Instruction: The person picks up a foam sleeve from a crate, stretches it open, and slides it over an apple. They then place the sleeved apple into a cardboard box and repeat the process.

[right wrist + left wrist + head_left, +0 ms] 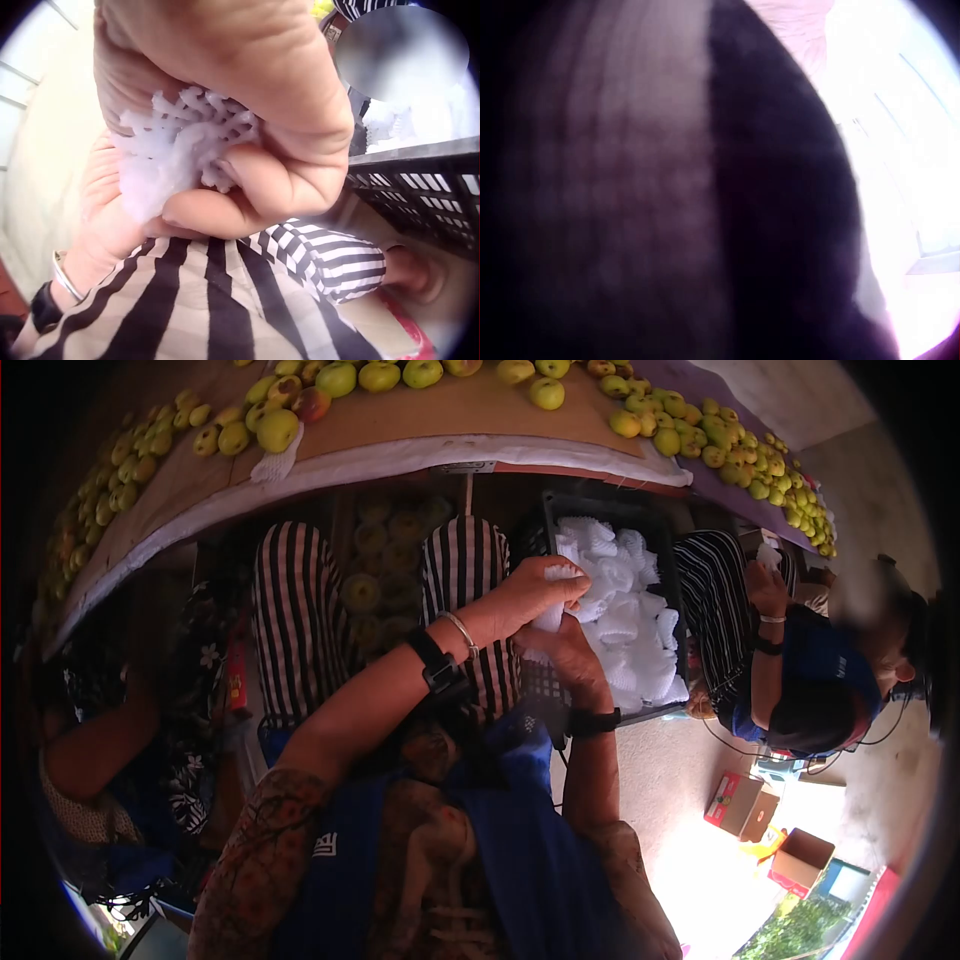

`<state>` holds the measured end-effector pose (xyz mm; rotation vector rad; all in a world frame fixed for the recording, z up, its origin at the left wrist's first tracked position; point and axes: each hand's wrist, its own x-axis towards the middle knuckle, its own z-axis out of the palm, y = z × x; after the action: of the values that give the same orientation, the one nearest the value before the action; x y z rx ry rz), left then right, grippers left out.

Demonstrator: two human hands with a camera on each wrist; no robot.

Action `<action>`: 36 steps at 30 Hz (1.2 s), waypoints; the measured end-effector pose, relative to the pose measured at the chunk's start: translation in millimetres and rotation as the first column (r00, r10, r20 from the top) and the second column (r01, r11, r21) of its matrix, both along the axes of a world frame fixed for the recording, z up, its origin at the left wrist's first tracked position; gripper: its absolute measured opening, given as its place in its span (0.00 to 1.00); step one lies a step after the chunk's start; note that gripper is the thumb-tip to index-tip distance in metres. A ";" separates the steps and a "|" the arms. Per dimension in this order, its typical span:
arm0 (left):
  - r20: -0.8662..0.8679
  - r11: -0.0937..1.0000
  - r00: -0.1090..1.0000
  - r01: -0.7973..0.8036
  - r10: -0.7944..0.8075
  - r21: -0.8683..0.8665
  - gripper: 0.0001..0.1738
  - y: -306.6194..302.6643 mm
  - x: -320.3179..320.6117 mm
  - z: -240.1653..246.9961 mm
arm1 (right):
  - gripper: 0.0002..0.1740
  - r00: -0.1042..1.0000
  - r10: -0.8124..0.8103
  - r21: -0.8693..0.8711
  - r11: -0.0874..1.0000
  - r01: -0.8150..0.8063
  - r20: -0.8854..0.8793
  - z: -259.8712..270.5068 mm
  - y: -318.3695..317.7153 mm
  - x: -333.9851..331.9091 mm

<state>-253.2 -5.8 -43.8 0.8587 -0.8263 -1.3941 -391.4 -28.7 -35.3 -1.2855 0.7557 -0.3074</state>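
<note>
A white foam fruit net is between my two hands, above my lap and beside the crate. My left hand, with a bracelet and dark band at its wrist, grips the upper part of it. From below, my right hand holds the same net. Close up in the right wrist view, the fingers of my right hand curl round the bunched foam net, whose slit edge sticks out. My left hand lies behind it there. The left wrist view is mostly blurred and dark, and neither hand's grip shows in it.
A black plastic crate full of white foam nets stands at my right. Ahead, a table carries many yellow-green apples. Wrapped fruit sits low between my knees. Another person sits at the right, cardboard boxes behind.
</note>
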 end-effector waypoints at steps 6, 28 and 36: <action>-0.222 0.999 0.974 -0.032 0.036 0.022 0.15 -3.6 -3.5 -6.7 | 0.08 0.954 0.135 -0.127 0.976 -0.174 -0.268 -2.9 -7.7 -3.8; 0.101 0.898 0.895 -0.439 0.434 0.027 0.36 -9.1 -2.7 -15.8 | 0.17 0.851 -0.288 -0.819 0.518 -0.248 -0.439 -126.7 -37.3 42.1; 0.116 0.833 0.829 -0.552 0.547 0.020 0.36 -14.9 -2.9 -17.9 | 0.21 0.760 -0.201 -0.650 0.674 -0.350 -0.618 -156.3 -69.0 50.8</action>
<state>-256.2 -20.7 -61.7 1.1159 -0.5544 -0.8641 -340.6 -97.8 -191.6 -2.2846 1.2333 -0.0638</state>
